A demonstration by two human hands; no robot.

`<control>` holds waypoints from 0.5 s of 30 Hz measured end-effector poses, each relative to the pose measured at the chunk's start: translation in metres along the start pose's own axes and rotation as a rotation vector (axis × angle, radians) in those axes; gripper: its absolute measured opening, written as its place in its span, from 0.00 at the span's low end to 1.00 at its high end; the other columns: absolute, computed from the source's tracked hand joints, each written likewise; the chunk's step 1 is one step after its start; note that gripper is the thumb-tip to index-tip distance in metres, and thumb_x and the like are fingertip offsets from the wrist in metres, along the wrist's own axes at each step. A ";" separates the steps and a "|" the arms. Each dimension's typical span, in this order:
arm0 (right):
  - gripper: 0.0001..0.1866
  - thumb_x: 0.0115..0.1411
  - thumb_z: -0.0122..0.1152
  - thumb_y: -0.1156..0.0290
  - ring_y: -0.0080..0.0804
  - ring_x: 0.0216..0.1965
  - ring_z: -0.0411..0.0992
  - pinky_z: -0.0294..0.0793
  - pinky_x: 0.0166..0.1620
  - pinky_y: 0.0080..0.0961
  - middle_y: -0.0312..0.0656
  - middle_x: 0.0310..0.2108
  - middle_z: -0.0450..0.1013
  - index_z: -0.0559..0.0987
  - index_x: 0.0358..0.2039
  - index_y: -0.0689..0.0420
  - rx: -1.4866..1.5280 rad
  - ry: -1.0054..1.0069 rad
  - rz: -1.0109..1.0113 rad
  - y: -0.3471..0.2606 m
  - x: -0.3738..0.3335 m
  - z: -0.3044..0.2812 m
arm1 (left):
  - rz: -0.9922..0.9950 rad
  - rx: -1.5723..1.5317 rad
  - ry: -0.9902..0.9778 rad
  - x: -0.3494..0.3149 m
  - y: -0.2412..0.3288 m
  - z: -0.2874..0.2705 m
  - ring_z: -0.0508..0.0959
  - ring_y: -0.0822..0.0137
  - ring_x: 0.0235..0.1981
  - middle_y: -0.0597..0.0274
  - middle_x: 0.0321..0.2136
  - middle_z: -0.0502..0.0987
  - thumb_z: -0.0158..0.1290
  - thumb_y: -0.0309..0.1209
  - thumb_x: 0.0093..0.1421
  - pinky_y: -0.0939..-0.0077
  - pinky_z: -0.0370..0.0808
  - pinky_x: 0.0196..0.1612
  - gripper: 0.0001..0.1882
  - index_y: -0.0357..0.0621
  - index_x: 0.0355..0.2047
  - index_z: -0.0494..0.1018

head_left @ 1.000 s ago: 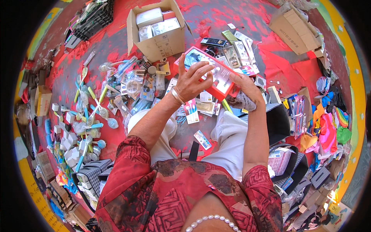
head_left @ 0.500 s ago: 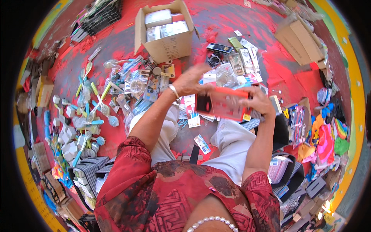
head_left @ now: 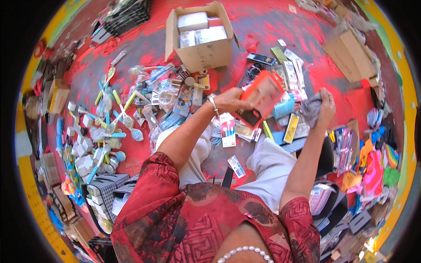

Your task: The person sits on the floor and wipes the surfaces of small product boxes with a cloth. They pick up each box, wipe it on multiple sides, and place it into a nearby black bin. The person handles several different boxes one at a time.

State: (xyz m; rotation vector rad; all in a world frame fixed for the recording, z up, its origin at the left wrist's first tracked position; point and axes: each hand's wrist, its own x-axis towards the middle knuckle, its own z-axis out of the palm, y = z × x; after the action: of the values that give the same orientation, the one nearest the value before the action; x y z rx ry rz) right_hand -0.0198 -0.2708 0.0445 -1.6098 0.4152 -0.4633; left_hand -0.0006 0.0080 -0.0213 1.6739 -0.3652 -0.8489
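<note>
My left hand [head_left: 233, 101], with a white bracelet at the wrist, grips a flat orange-red package [head_left: 265, 93] with a pale face and a dark lower corner. The package is tilted above the pile of goods between my knees. On the right, my right hand [head_left: 326, 108] is closed around a bunched grey cloth [head_left: 311, 109]. Below the package lie a blue rolled item [head_left: 284, 108] and a yellow narrow box [head_left: 291, 128]. An earphone pack [head_left: 227, 129] on a white and pink card lies by my left knee, and a small blue-white card [head_left: 236, 166] lies between my legs.
Ahead stands an open cardboard box [head_left: 204, 57] with white boxes inside. Brushes [head_left: 115, 109] and small white boxes [head_left: 83, 149] spread across the left. Another cardboard box [head_left: 351, 57] sits far right, above colourful balloon-like items [head_left: 372, 168]. Checked cases [head_left: 105, 193] flank me.
The package was held level between both hands; now only my left hand has it, tilted and higher. My right hand has moved right and up and now holds the grey cloth.
</note>
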 end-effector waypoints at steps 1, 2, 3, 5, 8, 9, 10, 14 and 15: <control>0.07 0.57 0.55 0.70 0.19 0.25 0.67 0.66 0.31 0.17 0.34 0.24 0.71 0.76 0.32 0.61 -0.005 0.207 -0.036 -0.004 -0.008 0.009 | 0.010 -0.100 0.041 0.002 -0.001 0.003 0.68 0.80 0.22 0.72 0.22 0.71 0.57 0.38 0.53 0.83 0.63 0.24 0.15 0.39 0.33 0.73; 0.07 0.57 0.55 0.70 0.19 0.24 0.66 0.66 0.31 0.18 0.34 0.23 0.71 0.76 0.31 0.61 -0.032 0.083 -0.182 -0.005 -0.021 0.024 | -0.034 -0.131 0.076 0.004 -0.002 0.009 0.67 0.80 0.22 0.73 0.21 0.70 0.57 0.38 0.53 0.83 0.63 0.24 0.14 0.39 0.32 0.73; 0.07 0.57 0.55 0.70 0.20 0.24 0.66 0.66 0.30 0.19 0.34 0.22 0.70 0.76 0.29 0.61 -0.093 0.049 -0.238 0.000 -0.036 0.042 | -0.039 -0.173 0.108 0.006 -0.002 0.014 0.67 0.80 0.21 0.73 0.21 0.70 0.57 0.38 0.53 0.84 0.62 0.24 0.13 0.40 0.31 0.73; 0.07 0.54 0.57 0.72 0.19 0.23 0.66 0.65 0.28 0.18 0.34 0.21 0.71 0.75 0.24 0.62 -0.114 -0.274 -0.308 0.010 -0.058 0.069 | -0.067 -0.290 0.005 0.006 0.000 0.021 0.67 0.80 0.22 0.73 0.22 0.70 0.57 0.39 0.52 0.84 0.62 0.22 0.13 0.42 0.30 0.73; 0.09 0.52 0.60 0.71 0.17 0.22 0.67 0.65 0.26 0.16 0.37 0.22 0.72 0.75 0.23 0.64 -0.100 -0.537 -0.076 0.016 -0.072 0.070 | -0.076 -0.302 0.228 0.001 0.004 0.006 0.70 0.77 0.21 0.70 0.23 0.71 0.56 0.38 0.54 0.79 0.71 0.24 0.14 0.40 0.33 0.72; 0.10 0.52 0.61 0.70 0.17 0.22 0.68 0.65 0.25 0.16 0.39 0.22 0.73 0.75 0.23 0.65 -0.033 -0.593 0.010 0.018 -0.072 0.067 | -0.083 -0.362 0.355 -0.001 0.005 -0.003 0.73 0.75 0.22 0.68 0.24 0.72 0.55 0.37 0.54 0.75 0.75 0.25 0.14 0.39 0.34 0.71; 0.16 0.52 0.62 0.62 0.20 0.25 0.69 0.67 0.28 0.20 0.42 0.24 0.74 0.75 0.25 0.66 -0.169 -0.598 0.098 0.020 -0.072 0.063 | -0.042 -0.503 0.398 -0.001 0.006 -0.015 0.75 0.72 0.24 0.65 0.25 0.74 0.54 0.37 0.56 0.72 0.77 0.26 0.14 0.38 0.35 0.71; 0.22 0.56 0.57 0.54 0.18 0.23 0.68 0.67 0.29 0.17 0.38 0.21 0.73 0.75 0.33 0.65 -0.393 -0.544 0.118 0.030 -0.076 0.065 | 0.103 -0.757 0.550 -0.001 0.007 -0.034 0.79 0.66 0.25 0.59 0.30 0.76 0.51 0.37 0.59 0.70 0.80 0.27 0.15 0.37 0.39 0.68; 0.22 0.56 0.57 0.54 0.18 0.23 0.68 0.67 0.29 0.17 0.38 0.22 0.73 0.75 0.33 0.65 -0.246 -0.577 0.219 0.035 -0.080 0.070 | 0.077 -0.729 0.509 -0.001 0.006 -0.031 0.79 0.67 0.26 0.59 0.30 0.76 0.51 0.37 0.59 0.71 0.80 0.27 0.15 0.37 0.39 0.68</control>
State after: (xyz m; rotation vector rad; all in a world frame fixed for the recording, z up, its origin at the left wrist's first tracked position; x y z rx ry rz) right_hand -0.0507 -0.1724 0.0008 -1.8216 0.2072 0.2315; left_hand 0.0215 0.0292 -0.0131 1.1163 0.2179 -0.3920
